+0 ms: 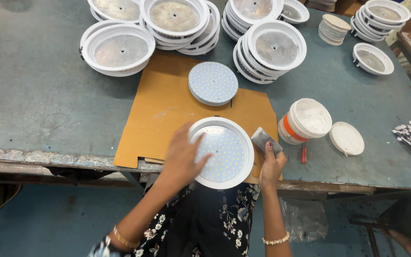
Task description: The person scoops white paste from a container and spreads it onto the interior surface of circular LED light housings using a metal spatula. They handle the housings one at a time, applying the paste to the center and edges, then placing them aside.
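I am pressing my open left hand (182, 157) flat on the round light housing (222, 152) on the cardboard sheet (162, 109), my right hand (271, 164) gripping a grey pad (265, 140) just beside that housing.

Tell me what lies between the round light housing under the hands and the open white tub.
In the head view, the right hand holds a small grey scraper between the housing and the tub.
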Demonstrator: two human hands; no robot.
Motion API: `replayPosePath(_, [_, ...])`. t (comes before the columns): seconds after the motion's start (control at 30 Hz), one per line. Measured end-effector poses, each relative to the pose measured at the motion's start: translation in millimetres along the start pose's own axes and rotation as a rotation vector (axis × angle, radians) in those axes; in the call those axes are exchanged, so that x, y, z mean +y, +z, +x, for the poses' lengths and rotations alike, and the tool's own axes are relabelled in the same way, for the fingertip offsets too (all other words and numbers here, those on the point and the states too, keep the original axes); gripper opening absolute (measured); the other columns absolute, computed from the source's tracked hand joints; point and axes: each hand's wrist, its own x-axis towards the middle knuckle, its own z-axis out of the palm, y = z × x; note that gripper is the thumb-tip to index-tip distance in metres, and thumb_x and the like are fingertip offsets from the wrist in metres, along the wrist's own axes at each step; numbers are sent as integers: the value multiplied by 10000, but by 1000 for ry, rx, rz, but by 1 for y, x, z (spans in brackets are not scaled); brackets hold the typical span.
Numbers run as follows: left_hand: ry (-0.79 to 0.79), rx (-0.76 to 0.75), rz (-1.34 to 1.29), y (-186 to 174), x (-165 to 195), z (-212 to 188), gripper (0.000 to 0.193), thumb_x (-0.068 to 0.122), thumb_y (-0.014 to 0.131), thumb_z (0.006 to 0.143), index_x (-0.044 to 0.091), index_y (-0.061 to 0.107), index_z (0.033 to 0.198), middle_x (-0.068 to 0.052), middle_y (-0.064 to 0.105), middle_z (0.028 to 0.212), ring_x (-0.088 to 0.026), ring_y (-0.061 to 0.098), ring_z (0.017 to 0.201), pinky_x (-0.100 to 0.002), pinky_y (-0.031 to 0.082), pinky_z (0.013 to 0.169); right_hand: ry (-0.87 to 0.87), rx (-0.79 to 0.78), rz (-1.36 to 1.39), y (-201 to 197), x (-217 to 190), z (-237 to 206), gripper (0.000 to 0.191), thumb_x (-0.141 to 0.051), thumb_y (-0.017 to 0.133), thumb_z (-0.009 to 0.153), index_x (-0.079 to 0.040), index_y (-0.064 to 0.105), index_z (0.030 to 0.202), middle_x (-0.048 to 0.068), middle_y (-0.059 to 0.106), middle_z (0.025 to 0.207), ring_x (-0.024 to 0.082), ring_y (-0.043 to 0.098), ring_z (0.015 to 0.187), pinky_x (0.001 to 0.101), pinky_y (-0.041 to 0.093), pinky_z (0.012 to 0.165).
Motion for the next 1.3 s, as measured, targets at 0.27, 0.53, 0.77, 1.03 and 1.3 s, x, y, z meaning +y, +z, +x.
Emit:
replayPosePath(0.27, [-723, -215, -980, -5, 6, -30, 736, 203, 565, 954, 123, 174, 1573, -197, 703, 775, -233, 693, 452, -344, 569, 370, 23, -12, 48, -8, 7, 9, 234, -120, 633, 1023, 68, 656, 1160, 97, 708, 1116, 152, 660, 1026, 305, 505, 976])
replayPosePath(0.53, [-677, -70, -1137, -4, -15, -50, 632, 86, 488, 965, 66, 237, 1545, -157, 668, 729, -163, 607, 392, -281, 480, 302, -30, -41, 90, -32, 36, 21, 164, -53, 661, 1019, 39, 625, 1150, 85, 683, 1144, 153, 646, 1037, 325, 504, 976])
replayPosePath(0.77, [-904, 271, -1056, -127, -123, -91, 475, 160, 522, 982, 8, 442, 1425, -104, 624, 603, -92, 518, 355, -206, 380, 261, -55, -105, 139, -38, 67, 40, 227, 11, 657, 1040, 90, 609, 1247, 134, 678, 1253, 202, 659, 1133, 367, 506, 1085])
replayPosePath(1.03, [-783, 869, -705, -239, -357, -99, 346, 62, 443, 1042, -32, 355, 1363, -183, 673, 843, -202, 659, 545, -295, 543, 423, -7, -194, 119, -45, 100, 72, 354, 4, 573, 1052, 144, 559, 1378, 209, 657, 1344, 303, 659, 1240, 439, 494, 1136])
replayPosePath(1.3, [-543, 1135, -1110, -298, -464, -63, 1099, 158, 698, 1040, 189, -309, 1477, -370, 394, 1448, -384, 626, 1263, -416, 584, 1042, -95, -86, 41, -31, 109, 63, 262, 23, 629, 1039, 178, 595, 1247, 208, 667, 1278, 286, 655, 1185, 425, 496, 1119])
